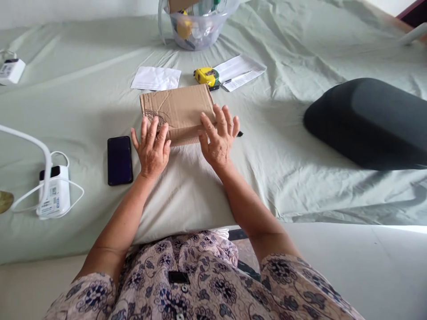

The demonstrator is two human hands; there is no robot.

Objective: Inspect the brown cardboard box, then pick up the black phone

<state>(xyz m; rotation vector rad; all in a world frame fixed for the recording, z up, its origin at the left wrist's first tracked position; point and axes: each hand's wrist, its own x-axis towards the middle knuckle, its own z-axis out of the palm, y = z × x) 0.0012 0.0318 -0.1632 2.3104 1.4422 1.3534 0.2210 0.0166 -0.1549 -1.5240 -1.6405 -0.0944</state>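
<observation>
In front of me a brown cardboard box (187, 106) lies flat on the green cloth, with dark scribbled lines near its left end. My left hand (151, 149) rests at the box's near left corner, fingers spread. At the near right corner is my right hand (220, 135), also with fingers apart, its fingertips on the cardboard. Neither hand is wrapped round anything. A black phone (120, 161) lies just left of my left hand. Part of a small dark object (240, 134) shows beside my right hand; its kind is hidden.
Beyond the box lie a paper sheet (156, 78), a yellow tape measure (205, 76) and a pen (237, 77) on folded paper (247, 66). Behind stands a filled clear plastic basket (200, 35). A white power bank with cables (58, 195) is left; a large dark rounded object (370, 120) is right.
</observation>
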